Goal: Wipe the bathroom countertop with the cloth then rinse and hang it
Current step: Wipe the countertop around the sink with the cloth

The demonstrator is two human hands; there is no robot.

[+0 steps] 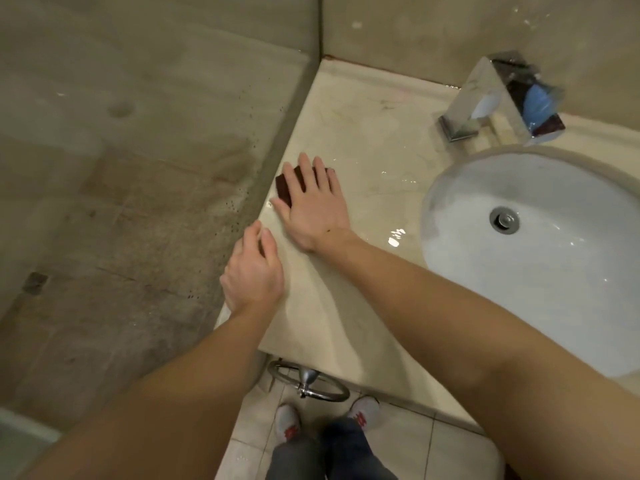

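**Flat palm on a soft cloth at the counter's left edge**

The beige marble-look counter [346, 133] fills the middle of the view and shines with a film of water towards 3 o'clock. A spotted glass shower wall [138, 168] stands against its 9 o'clock side. A white oval basin [554, 289] is set into the counter at 3 o'clock, and a square chrome tap [485, 98] sits at the basin's 12 o'clock.

The right grip [311, 199] lies released, its fingers straight and spread. It presses flat on the small dark maroon cloth [284, 188], which rests on the counter just beside the left edge, at about 9 o'clock of the basin and well apart from it. Only the cloth's left portion and a corner past the fingertips show. The left grip [252, 271] sits at 7 o'clock of the right one, at the counter's edge. Its fingers are loosely bent and it grasps nothing that shows.

The cloth looks thin, light and limp, and it is probably damp. It should slide easily on the wet stone and bunch up if pushed from one end. A broad, flat palm suits the wiping, because it spreads pressure and keeps the cloth from rolling. For lifting it to the basin, pinching a free corner or gathering it into the fist would serve. It is not fragile, and the main risk is that it slips off the near edge or drags water over it.
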